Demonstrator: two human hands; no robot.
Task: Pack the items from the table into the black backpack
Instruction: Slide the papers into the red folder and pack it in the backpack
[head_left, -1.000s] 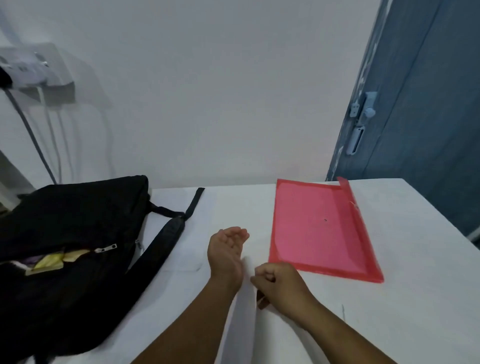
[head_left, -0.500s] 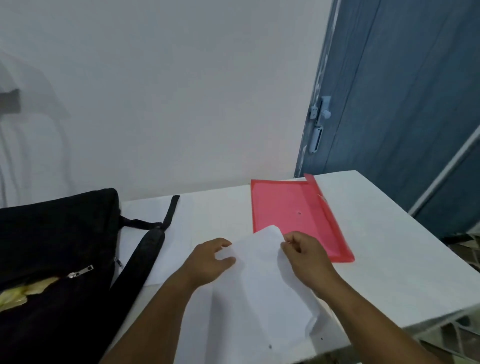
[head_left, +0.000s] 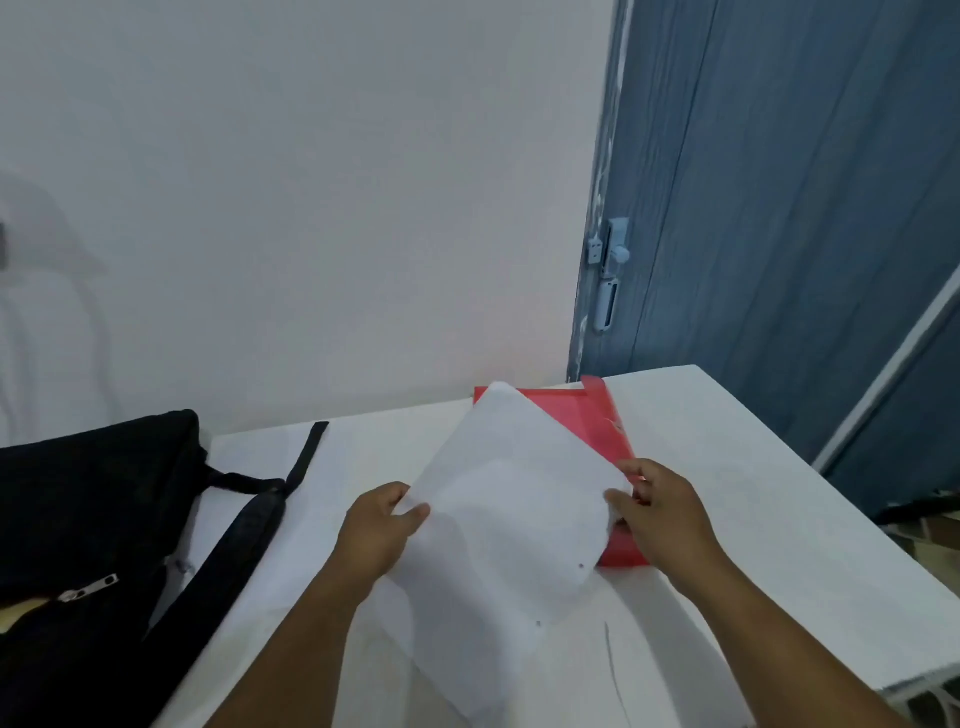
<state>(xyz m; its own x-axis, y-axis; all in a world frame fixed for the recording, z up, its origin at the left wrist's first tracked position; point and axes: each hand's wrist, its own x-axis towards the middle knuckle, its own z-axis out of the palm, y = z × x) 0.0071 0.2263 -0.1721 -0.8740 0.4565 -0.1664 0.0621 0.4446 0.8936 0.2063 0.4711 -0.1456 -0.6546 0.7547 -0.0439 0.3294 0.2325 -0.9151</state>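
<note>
Currently, no legible writing shows on the blank white paper sheet (head_left: 511, 512), pinched at its edges by the left hand (head_left: 375, 532) and right hand (head_left: 662, 514) above the red translucent plastic folder (head_left: 605, 423) on the white worktop (head_left: 753, 509). Left, the black fabric backpack (head_left: 88, 530) lies unzipped.
</note>
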